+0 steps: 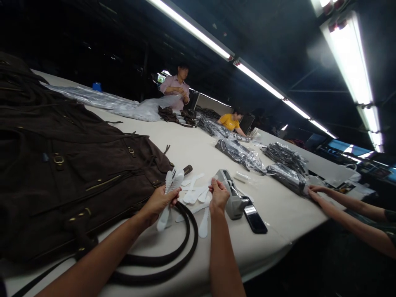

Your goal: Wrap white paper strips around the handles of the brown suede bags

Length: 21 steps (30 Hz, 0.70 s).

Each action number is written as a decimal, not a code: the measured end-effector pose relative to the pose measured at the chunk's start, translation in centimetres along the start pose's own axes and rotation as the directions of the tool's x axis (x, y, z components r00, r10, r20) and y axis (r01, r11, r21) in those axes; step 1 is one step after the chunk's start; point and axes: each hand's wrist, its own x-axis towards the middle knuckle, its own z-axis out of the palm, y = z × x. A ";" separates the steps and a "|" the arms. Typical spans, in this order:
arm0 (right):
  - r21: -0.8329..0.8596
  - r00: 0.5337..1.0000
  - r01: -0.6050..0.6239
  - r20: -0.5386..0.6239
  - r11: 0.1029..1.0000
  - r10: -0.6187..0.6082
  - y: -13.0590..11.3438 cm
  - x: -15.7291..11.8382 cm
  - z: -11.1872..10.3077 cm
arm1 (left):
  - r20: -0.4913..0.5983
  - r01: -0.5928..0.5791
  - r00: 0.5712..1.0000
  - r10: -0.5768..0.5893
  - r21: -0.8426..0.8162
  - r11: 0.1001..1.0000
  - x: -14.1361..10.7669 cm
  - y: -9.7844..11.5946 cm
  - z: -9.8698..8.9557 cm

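Observation:
My left hand [159, 204] is closed around a bunch of flat white pieces [177, 179] with rounded ends and notched edges. It is beside a dark brown bag [102, 165], above the bag's looped strap [195, 243]. My right hand [219, 194] has its fingers pinched together at the left side of a grey tape dispenser [236, 209]; whatever lies between the fingertips is too small to make out. More loose white pieces [191, 197] are spread on the table between my hands.
A black phone [255, 218] lies right of the dispenser. Plastic-wrapped bundles [286, 176] line the table's far right, where another person's hands [314, 190] touch one. Clear plastic sheets [123, 103] are at the back. Two people [175, 86] work across the pale table [161, 132].

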 end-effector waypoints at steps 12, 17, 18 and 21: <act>-0.271 0.868 0.318 0.470 0.909 -0.164 -0.2 -4.9 1.9 | 0.017 -0.062 0.998 0.061 0.069 0.996 -0.2 0.6 0.4; -0.143 0.757 0.078 0.653 0.987 0.034 -0.1 -6.7 3.1 | 0.007 -0.123 0.992 0.124 0.141 0.982 0.0 0.1 0.4; -0.129 0.766 0.035 0.640 0.991 0.057 -0.1 -6.8 3.0 | 0.008 -0.131 0.991 0.131 0.154 0.979 0.0 0.1 0.4; -0.082 0.780 -0.120 0.609 0.989 0.145 -0.1 -6.6 2.8 | 0.017 -0.176 0.984 0.178 0.257 0.950 0.1 -0.1 0.1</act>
